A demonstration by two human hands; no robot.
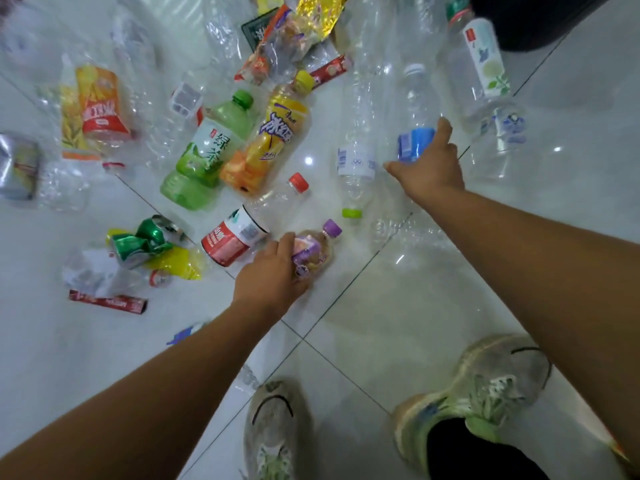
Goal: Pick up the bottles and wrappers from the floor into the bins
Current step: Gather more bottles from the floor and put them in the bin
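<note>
Many empty bottles and wrappers lie on the white tiled floor. My left hand (273,271) grips a small bottle with a purple cap and purple label (320,245) that lies on the floor. My right hand (431,164) grips a clear bottle by its blue label (414,143). Near them lie a red-labelled bottle with a red cap (239,235), a green tea bottle (207,150), a yellow iced-tea bottle (273,133) and a clear bottle with a lime cap (356,161). A dark bin (540,19) stands at the top right.
Crumpled green and yellow wrappers (152,244) and a red stick wrapper (107,301) lie at the left. More wrappers (287,36) pile at the top centre. A large white-labelled bottle (481,60) lies near the bin. My two shoes (273,427) stand at the bottom.
</note>
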